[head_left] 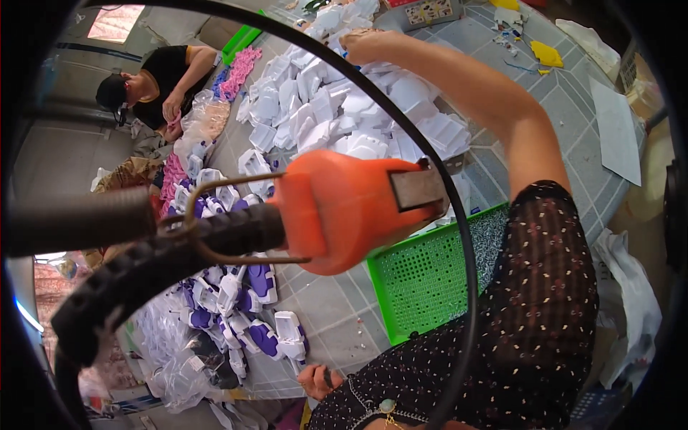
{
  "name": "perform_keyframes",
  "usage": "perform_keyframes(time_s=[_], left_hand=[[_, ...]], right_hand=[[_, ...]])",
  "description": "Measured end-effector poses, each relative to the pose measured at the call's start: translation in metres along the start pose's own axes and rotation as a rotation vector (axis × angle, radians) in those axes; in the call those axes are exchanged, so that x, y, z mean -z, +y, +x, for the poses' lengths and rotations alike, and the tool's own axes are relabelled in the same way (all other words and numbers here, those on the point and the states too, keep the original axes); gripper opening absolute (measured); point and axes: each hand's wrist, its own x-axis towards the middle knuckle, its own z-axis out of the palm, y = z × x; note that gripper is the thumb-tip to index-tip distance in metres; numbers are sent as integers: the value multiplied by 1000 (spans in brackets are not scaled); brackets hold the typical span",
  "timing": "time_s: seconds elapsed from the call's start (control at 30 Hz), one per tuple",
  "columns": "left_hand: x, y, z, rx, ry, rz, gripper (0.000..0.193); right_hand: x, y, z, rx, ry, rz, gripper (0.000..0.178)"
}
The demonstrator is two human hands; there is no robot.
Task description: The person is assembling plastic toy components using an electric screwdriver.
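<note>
My right arm stretches across to the far side of the table, where my right hand (363, 47) is at the upper edge of a heap of white plastic parts (358, 107). Its fingers are partly hidden, so their grip is unclear. Low in the picture, my left hand (317, 380) is curled closed beside a white-and-purple plastic piece (289, 335); whatever it holds is hidden. More such white-and-purple pieces (228, 294) lie heaped at the left. Close in front hangs an orange tool (337, 208) on a wire bail, covering the middle of the view.
Near my body stands a green perforated basket (423, 279) with small metal bits at one side. A black cable (401, 118) arcs across the view. At the far left a co-worker (161, 86) handles something pink near pink pieces (240, 72). Yellow scraps (547, 54) lie at the far right.
</note>
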Motion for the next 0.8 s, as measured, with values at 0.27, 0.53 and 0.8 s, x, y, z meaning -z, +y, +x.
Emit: perform_keyframes(time_s=[0.27,0.53,0.8], left_hand=[[19,27,30,-51,-24,47,29],[56,35,47,102,-60,-26,30],[61,37,45,144,-98,8,33]], right_hand=[[25,-74,-19,194,76,7,51],[-29,-108,44,377,-336,-234,82],[47,-189,56,215,-313,-126,72]])
